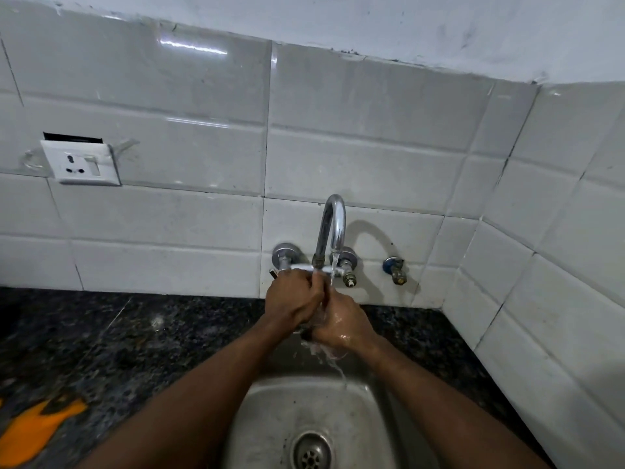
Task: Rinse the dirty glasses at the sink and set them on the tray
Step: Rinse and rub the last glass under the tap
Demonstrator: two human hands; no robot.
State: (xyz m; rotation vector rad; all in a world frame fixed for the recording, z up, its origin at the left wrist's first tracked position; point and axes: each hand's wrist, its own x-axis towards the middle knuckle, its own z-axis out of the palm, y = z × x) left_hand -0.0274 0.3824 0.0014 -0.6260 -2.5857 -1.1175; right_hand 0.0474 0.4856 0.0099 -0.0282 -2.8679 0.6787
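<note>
My forearms come in bare from six o'clock, with no sleeve, watch or band on them. My left hand [293, 299] wears no ring or glove. My right hand [341, 324] is wet and glistening, with shiny droplets across its back.

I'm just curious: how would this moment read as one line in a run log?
step: rinsing | glass: held by both hands | left hand | right hand | tap: running | sink below

Left hand [293, 301], right hand [340, 324] — clasped, wet
</note>
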